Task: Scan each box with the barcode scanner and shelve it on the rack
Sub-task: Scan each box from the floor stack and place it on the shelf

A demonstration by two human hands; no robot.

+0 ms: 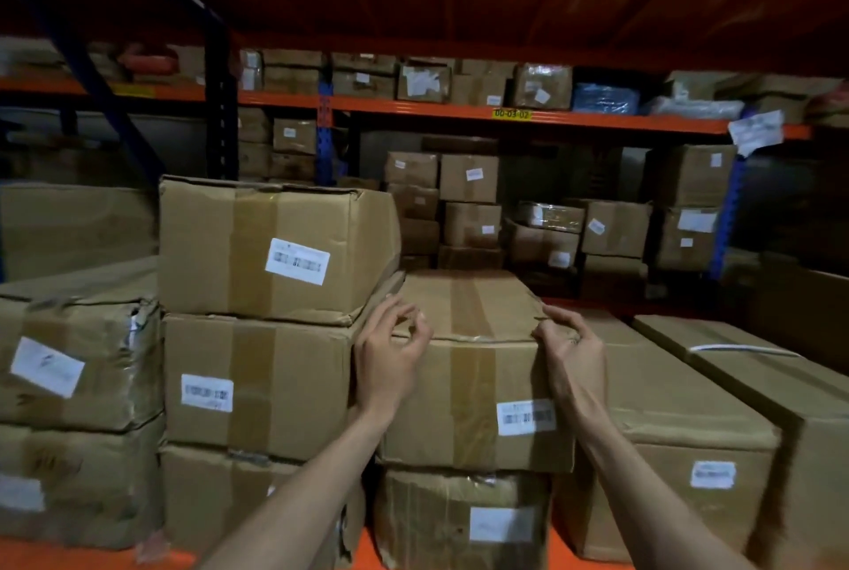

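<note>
Head view, the only one given: a taped cardboard box point(468, 367) is seen on the rack point(459, 112), resting on a lower carton point(459, 519) and wedged between a two-high stack to its left and a long carton point(666, 422) to its right. The left hand point(390, 356) is laid against the box's left front corner, fingers loosely curled at the top edge with the thumb tip near the forefinger; nothing is pinched between them as far as can be told. The right hand point(574, 353) is set at the right front corner, fingers bent over the top edge and touching the cardboard. Both corners are likely taken so that the box can be squared and pushed flush with its neighbours. A barcode label point(526, 417) is left facing outward just below the right fingers, presumably for easy reading. No scanner is visible, so scanning is judged already finished for this box.
</note>
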